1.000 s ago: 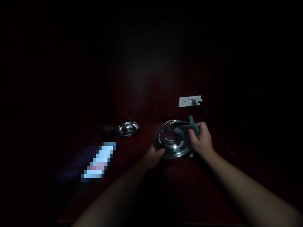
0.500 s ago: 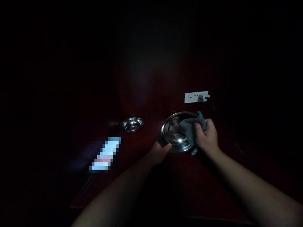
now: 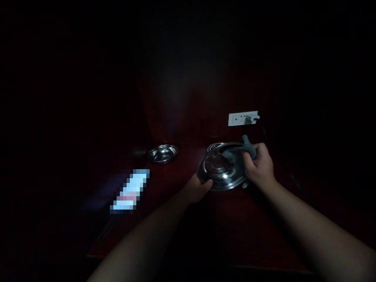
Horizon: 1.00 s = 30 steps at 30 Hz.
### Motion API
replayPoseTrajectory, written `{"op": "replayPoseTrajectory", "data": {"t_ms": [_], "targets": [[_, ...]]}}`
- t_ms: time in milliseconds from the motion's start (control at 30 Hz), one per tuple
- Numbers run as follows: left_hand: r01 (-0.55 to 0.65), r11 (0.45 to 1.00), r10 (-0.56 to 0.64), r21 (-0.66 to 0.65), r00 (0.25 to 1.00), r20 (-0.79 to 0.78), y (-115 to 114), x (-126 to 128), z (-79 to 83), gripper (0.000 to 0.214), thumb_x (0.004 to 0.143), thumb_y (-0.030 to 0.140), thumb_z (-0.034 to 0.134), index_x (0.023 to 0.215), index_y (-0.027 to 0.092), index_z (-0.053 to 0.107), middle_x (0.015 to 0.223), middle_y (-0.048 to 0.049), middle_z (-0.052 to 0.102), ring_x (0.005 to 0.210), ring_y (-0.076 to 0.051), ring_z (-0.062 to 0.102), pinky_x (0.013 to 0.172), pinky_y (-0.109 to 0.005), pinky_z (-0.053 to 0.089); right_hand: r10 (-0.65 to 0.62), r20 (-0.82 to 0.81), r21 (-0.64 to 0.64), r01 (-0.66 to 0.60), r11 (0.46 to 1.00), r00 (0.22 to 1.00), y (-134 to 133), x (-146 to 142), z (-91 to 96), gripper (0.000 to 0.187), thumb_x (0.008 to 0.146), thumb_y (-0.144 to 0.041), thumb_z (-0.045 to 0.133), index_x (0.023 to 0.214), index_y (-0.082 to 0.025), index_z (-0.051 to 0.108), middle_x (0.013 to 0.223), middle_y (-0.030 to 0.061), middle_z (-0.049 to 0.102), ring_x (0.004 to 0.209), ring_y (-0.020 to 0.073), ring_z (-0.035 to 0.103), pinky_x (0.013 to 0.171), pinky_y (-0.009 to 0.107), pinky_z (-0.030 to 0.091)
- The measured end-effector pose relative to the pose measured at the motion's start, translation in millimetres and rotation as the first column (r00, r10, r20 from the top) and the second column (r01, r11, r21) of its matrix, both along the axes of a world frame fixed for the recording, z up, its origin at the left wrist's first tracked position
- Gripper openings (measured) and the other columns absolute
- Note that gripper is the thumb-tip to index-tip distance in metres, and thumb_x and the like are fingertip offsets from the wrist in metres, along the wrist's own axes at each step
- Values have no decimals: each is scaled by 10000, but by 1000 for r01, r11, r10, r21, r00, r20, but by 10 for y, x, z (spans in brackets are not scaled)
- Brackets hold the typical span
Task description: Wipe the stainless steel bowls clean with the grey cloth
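A shiny steel bowl (image 3: 216, 166) is held tilted above the dark red table. My left hand (image 3: 199, 188) grips its lower left rim, thumb over the edge and the other fingers hidden beneath. At the right side, my right hand (image 3: 260, 164) is closed on a grey-green cloth (image 3: 237, 154), which lies against the bowl's inside and folds over its right rim. Behind the held bowl, part of another steel dish (image 3: 212, 147) shows on the table.
A small steel bowl (image 3: 163, 153) sits to the left. Nearer me lies a lit, pixelated phone-like screen (image 3: 131, 192) with cables by it. A white wall socket (image 3: 243, 118) holds a plugged-in adapter. The table's front edge (image 3: 94, 256) is faintly visible; surroundings are dark.
The held bowl has tipped to a flatter angle, uncovering the dish behind it. My right hand and the cloth have shifted slightly to the right.
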<state>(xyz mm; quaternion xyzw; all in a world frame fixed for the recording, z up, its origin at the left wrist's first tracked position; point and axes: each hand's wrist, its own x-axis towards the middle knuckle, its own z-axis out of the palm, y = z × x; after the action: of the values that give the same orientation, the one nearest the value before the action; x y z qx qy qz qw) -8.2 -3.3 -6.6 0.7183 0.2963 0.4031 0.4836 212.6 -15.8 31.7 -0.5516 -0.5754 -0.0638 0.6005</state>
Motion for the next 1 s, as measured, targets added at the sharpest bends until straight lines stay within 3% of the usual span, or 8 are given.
{"op": "replayPoseTrajectory", "data": {"t_ms": [200, 333, 600, 833, 1000], "targets": [[-23, 992, 16, 125, 998, 54, -50, -8, 57, 712, 742, 294, 686, 1357, 130, 367, 1310, -163, 546, 1229, -279, 497, 1052, -451, 371, 19, -144, 32, -15, 999, 989, 55, -53, -49, 206, 808, -380, 532, 754, -219, 415, 659, -31, 439, 586, 138, 436, 537, 282, 350], [-21, 991, 14, 135, 999, 52, -31, 15, 35, 562, 771, 262, 638, 1291, 134, 469, 1294, -145, 566, 1220, -271, 508, 1069, -442, 355, 37, -180, 9, -36, 999, 983, 69, -89, -70, 216, 814, -396, 529, 761, -215, 423, 668, -28, 448, 584, 135, 435, 528, 278, 349], [-91, 995, 93, -47, 994, 53, 32, 17, -16, 399, 763, 209, 579, 1149, 106, 582, 1207, -130, 632, 1147, -271, 564, 1031, -431, 403, 20, -77, 21, -18, 1000, 997, 32, -98, -60, 193, 807, -375, 517, 764, -225, 404, 640, -36, 423, 566, 133, 422, 512, 271, 333], [-69, 996, 71, -64, 997, 30, 16, 1, 15, 494, 730, 159, 570, 1220, 153, 513, 1188, -91, 638, 1137, -257, 564, 999, -421, 427, 8, 55, 22, -9, 1000, 998, 6, -17, -23, 194, 755, -334, 550, 747, -233, 384, 626, -32, 450, 528, 129, 414, 503, 276, 329], [-33, 999, 33, -4, 999, -8, 31, -29, -15, 531, 743, 150, 545, 1269, 164, 472, 1187, -79, 629, 1149, -246, 550, 1002, -407, 419, 26, 180, 56, -36, 998, 983, -33, 14, 42, 197, 701, -290, 561, 752, -236, 378, 682, -15, 488, 551, 137, 435, 539, 289, 352]]}}
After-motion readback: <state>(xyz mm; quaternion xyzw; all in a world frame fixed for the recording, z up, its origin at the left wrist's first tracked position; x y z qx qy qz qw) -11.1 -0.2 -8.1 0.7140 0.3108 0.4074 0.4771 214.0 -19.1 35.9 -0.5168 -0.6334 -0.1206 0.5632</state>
